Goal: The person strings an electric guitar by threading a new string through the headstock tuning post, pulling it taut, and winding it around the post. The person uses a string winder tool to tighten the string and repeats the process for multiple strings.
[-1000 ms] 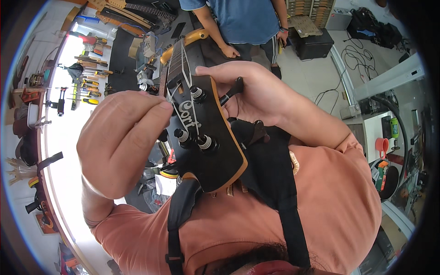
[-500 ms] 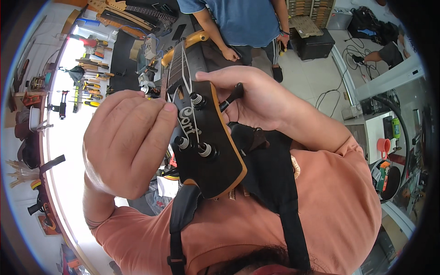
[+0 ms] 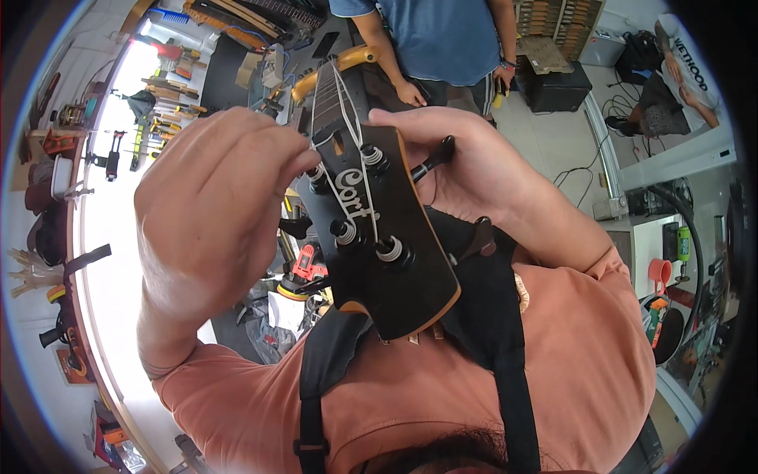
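A black bass guitar headstock (image 3: pixel 414 272) with an orange-brown edge points toward my chest. Pale strings (image 3: pixel 347 99) run from the fretboard (image 3: pixel 326 96) and coil round tuning posts (image 3: pixel 375 158). My left hand (image 3: pixel 209 193) is closed, its thumb and fingertips pinched at the upper-left tuning post (image 3: pixel 317 177); whatever they grip is hidden. My right hand (image 3: pixel 482 162) curls round the neck just above the headstock, thumb along its right side and fingers hidden behind. Beside that palm a dark tuning key (image 3: pixel 436 158) sticks out, with another key (image 3: pixel 478 235) lower down.
Beyond the fretboard, golden wooden horns (image 3: pixel 355 57) show. A black bench mat (image 3: pixel 223 88) and several screwdrivers (image 3: pixel 162 126) lie at the left. A red power tool (image 3: pixel 306 262) sits below my left hand. One person in blue (image 3: pixel 438 39) stands ahead; another person (image 3: pixel 681 87) sits right, near floor cables.
The headstock and my right hand appear further right in view. My left hand's fingertips have shifted, and the upper-left post shows more beside them. The seated person is more visible.
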Action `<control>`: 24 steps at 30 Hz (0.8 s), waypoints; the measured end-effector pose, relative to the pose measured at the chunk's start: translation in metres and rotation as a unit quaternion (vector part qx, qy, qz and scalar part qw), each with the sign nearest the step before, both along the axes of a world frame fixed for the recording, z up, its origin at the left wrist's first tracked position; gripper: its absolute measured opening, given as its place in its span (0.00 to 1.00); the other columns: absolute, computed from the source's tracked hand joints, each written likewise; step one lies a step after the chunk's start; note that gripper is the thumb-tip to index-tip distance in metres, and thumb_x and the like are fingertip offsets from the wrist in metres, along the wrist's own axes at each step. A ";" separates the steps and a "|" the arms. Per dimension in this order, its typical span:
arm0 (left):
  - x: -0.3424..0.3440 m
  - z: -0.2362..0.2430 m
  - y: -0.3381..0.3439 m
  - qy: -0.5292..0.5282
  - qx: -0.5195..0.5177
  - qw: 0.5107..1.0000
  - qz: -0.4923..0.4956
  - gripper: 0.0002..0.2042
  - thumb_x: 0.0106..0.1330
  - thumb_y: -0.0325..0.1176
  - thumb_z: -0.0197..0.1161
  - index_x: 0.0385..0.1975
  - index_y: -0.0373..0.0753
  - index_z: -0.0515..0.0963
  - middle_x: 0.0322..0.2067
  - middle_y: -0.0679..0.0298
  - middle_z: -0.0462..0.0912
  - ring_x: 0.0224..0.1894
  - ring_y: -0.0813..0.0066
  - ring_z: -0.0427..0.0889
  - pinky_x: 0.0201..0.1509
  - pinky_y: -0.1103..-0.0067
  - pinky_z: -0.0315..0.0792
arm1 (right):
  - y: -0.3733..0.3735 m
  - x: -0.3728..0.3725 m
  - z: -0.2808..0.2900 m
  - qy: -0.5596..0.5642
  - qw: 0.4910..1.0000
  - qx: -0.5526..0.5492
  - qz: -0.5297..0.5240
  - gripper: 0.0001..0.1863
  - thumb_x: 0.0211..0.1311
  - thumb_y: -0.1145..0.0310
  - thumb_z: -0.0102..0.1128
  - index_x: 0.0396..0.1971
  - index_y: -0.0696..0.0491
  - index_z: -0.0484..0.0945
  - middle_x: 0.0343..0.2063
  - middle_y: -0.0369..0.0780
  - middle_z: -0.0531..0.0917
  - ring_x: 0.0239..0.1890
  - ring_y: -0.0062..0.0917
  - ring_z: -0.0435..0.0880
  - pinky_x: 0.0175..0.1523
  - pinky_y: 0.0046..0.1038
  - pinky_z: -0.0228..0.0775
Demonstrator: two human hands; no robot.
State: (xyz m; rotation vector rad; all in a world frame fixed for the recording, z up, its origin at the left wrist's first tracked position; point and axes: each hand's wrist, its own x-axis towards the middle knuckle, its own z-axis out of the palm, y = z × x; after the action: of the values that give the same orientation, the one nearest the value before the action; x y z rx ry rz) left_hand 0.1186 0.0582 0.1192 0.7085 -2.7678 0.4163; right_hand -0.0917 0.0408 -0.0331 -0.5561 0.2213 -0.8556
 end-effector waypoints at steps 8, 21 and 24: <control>0.005 -0.009 -0.006 0.054 0.010 0.998 -0.019 0.06 0.66 0.17 0.70 0.38 0.31 0.80 0.33 0.55 0.85 0.34 0.61 0.86 0.39 0.73 0.79 | 0.000 0.002 0.004 0.002 1.000 0.020 -0.017 0.19 0.78 0.60 0.56 0.46 0.63 0.83 0.36 0.48 0.90 0.28 0.35 0.90 0.30 0.31 0.80; 0.009 -0.004 -0.006 0.088 0.049 0.994 -0.051 0.03 0.72 0.14 0.62 0.40 0.27 0.78 0.37 0.50 0.87 0.42 0.59 0.88 0.48 0.70 0.83 | 0.001 0.006 0.009 -0.004 0.999 0.039 -0.023 0.18 0.79 0.61 0.56 0.45 0.64 0.82 0.35 0.48 0.89 0.27 0.36 0.89 0.32 0.32 0.80; 0.009 0.001 0.001 0.077 0.031 0.995 -0.047 0.03 0.72 0.15 0.61 0.42 0.27 0.78 0.39 0.48 0.87 0.45 0.56 0.89 0.51 0.69 0.83 | 0.001 0.006 0.008 0.002 0.999 0.043 -0.031 0.18 0.79 0.61 0.56 0.43 0.63 0.82 0.34 0.47 0.88 0.25 0.35 0.87 0.34 0.34 0.79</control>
State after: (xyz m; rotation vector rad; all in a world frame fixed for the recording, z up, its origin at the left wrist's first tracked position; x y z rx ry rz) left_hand 0.1274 0.0591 0.1207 0.5936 -2.6652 0.2477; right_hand -0.0854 0.0417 -0.0249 -0.4715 0.2783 -0.9002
